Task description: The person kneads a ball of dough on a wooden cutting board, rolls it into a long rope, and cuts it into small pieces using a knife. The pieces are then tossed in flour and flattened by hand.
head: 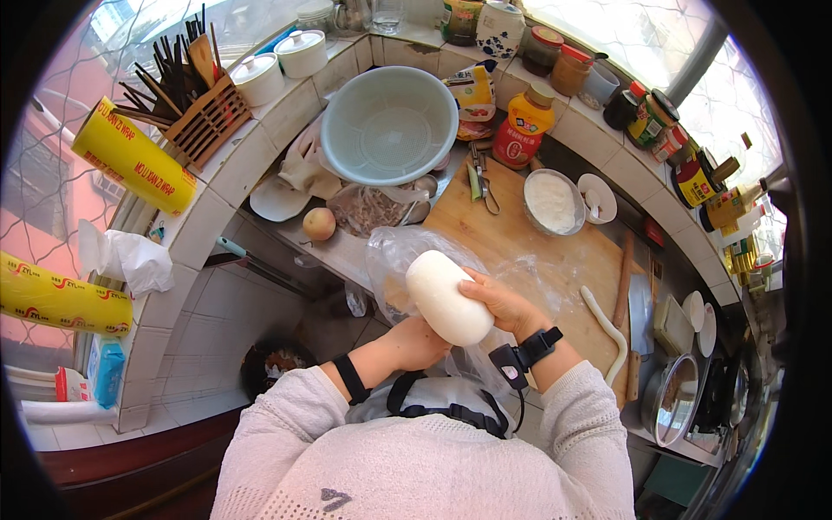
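A smooth, thick white roll of dough [448, 299] is raised above the near edge of the wooden cutting board [481, 231]. My right hand [504, 299] grips its right side, thumb on top. Under its lower left side is my left hand [416, 344], fingers mostly hidden beneath the dough. A clear plastic bag [390, 250] spreads behind and below the dough, and part of it hangs by my wrists. On the board's right side lies a long thin dough rope [604, 325], beside a wooden rolling pin [624, 279].
A bowl of flour [554, 203] stands on the board, near a peeler [481, 172]. Behind are a pale plastic colander [390, 123], a bagged food [367, 209] and a round fruit [319, 223]. A cleaver [640, 318] and a steel bowl [673, 400] lie right. Jars line the tiled ledge.
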